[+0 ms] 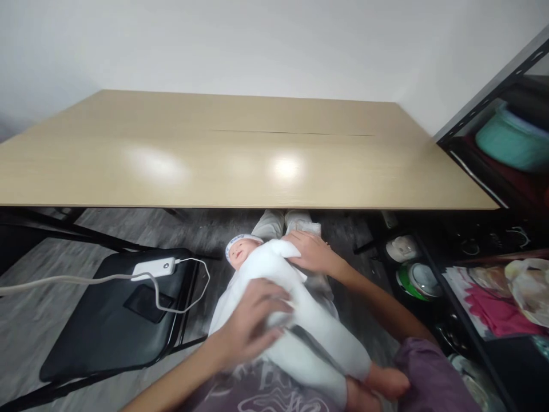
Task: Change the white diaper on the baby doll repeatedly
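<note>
A baby doll [242, 252] in white clothes and a white headband with lettering lies face up across my lap. Its head points to the upper left and its bare feet [388, 382] to the lower right. My right hand [312, 252] is closed over the end of the doll's white sleeve [281, 248]; the doll's hand is hidden. My left hand [253, 320], a little blurred, rests over the front of the white outfit [317, 320]. Its fingers are bent, and the thumb stands apart from them.
A wooden table [240, 166] stands ahead, its edge beyond the doll. On the left, a black folding chair [107, 326] holds a white power bank [153, 268], a cable and a dark phone [148, 303]. Loaded shelves [467, 337] with a teal pot [512, 140] stand right.
</note>
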`<state>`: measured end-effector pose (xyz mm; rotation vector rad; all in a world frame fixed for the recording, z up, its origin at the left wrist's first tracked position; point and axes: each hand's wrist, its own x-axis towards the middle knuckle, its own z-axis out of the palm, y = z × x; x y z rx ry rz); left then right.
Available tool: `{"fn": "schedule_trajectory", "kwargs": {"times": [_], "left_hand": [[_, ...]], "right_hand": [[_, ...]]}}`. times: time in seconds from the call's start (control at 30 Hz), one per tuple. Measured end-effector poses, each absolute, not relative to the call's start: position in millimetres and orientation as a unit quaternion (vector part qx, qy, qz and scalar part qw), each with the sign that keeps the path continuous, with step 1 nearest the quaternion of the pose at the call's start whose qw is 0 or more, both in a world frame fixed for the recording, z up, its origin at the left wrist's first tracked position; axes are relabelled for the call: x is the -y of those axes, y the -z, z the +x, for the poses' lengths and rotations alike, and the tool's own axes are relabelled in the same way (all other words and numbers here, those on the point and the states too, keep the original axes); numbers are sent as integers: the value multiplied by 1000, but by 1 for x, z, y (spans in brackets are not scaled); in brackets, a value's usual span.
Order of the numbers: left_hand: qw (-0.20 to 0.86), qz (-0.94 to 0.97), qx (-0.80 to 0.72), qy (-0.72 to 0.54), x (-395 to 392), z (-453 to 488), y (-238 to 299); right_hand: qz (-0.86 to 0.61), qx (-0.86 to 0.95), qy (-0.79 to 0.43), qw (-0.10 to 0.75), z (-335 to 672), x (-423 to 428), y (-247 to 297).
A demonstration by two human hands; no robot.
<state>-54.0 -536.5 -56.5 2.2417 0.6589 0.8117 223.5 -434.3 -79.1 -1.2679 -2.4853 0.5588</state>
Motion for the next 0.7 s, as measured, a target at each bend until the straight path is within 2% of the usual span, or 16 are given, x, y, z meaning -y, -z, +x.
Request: {"fn": "schedule_trajectory", "kwargs": {"times": [0.07, 0.17, 0.27, 0.33, 0.47, 0.7], "left_hand": [[270, 766, -422, -403, 552, -92, 84], [296, 641, -595, -384, 572, -126, 117], [396, 629, -610, -275, 575, -130, 117], [418, 645, -597, -230, 566, -123, 102], [369, 699, -575, -213, 518, -113, 58], [283, 786, -527, -155, 387, -95, -5]], "right_hand": [[-429, 863, -181, 196, 218, 440, 70], [-423, 835, -185, 300, 212, 456, 56], [-436, 796, -186, 375, 210, 473, 41], [-450, 781, -179, 393, 215, 481, 28], [-500, 773, -127, 369, 242, 482, -2], [-619, 752, -47, 221, 288, 420, -28]]}}
